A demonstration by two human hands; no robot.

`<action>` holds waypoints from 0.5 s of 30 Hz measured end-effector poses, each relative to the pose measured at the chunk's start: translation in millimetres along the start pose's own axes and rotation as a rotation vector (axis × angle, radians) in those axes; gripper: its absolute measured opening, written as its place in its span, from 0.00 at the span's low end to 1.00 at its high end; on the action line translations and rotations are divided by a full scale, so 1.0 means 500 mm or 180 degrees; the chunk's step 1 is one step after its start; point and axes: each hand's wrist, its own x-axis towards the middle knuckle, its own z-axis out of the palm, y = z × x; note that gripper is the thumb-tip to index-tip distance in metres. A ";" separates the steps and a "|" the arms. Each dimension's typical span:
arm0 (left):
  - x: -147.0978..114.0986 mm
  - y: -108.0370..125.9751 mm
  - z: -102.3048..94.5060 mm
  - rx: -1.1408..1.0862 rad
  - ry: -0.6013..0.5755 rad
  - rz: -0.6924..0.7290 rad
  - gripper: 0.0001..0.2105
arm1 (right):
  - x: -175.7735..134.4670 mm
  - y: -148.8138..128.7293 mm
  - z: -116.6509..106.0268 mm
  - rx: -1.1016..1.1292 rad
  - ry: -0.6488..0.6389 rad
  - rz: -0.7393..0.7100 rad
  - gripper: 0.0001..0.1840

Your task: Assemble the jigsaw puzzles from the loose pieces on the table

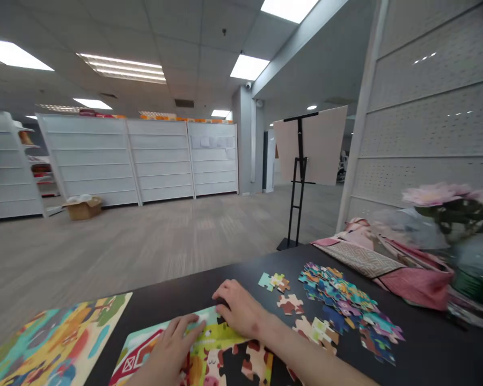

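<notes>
A partly assembled jigsaw puzzle (209, 343) with a red barn and a brown-and-white cow lies on the dark table, with dark gaps in its right part. My left hand (171, 343) rests on the barn side, fingers stretched out and slightly spread. At the upper right edge is my right hand (241, 311), its fingers curled down; whatever they hold, if anything, is hidden. Right of that wrist lie a loose brown-and-white puzzle piece (290, 304), a small green and yellow cluster of pieces (274, 282) and several more pieces (316, 332) partly behind my forearm.
A heap of blue and multicoloured pieces (340, 295) spreads across the table's right side. Behind it sit a pink pouch (418, 281), a clear bottle (477, 279) and pink flowers (434, 195). A colourful picture board (60, 343) lies left. Beyond the table stands a black easel (298, 187).
</notes>
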 end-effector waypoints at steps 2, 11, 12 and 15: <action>0.002 0.005 -0.005 0.0034 -0.0065 -0.0032 0.38 | -0.010 0.028 -0.056 -0.0126 0.0023 0.0126 0.16; 0.001 0.039 -0.030 -0.0055 -0.0216 -0.0500 0.44 | -0.142 0.198 -0.241 -0.0503 -0.0489 0.1137 0.08; 0.001 0.040 -0.031 -0.0065 -0.0224 -0.0542 0.45 | -0.152 0.203 -0.239 -0.0482 -0.0540 0.1187 0.10; -0.001 0.038 -0.031 -0.0063 -0.0255 -0.0558 0.44 | -0.160 0.211 -0.227 -0.0363 -0.0617 0.1246 0.14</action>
